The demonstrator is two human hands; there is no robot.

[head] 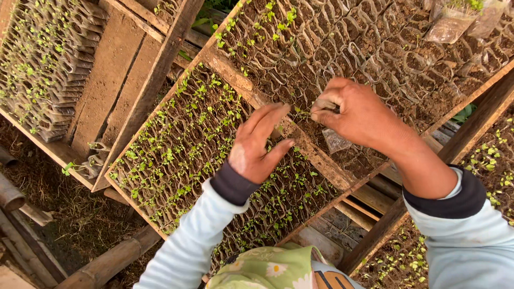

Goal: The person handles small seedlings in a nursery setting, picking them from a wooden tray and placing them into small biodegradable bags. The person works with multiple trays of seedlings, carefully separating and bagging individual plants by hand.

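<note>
Two hands are seen from the head camera over wooden-framed beds packed with small soil-filled plastic bags. A tiny seedling point(301, 113) appears to be set into a bag at the frame's edge, so planting is judged the step in hand; next, careful firming of soil seems called for. The right hand point(360, 115) is closed, fingertips pinched (on what, unclear). The left hand point(260, 145) is spread open just beside the seedling.

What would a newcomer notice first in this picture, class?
Two hands meet at the centre: the right hand pinches a tiny seedling, while the left hand hovers open beside it. Below them a wooden tray packed with green sprouts slants across the picture.
</note>
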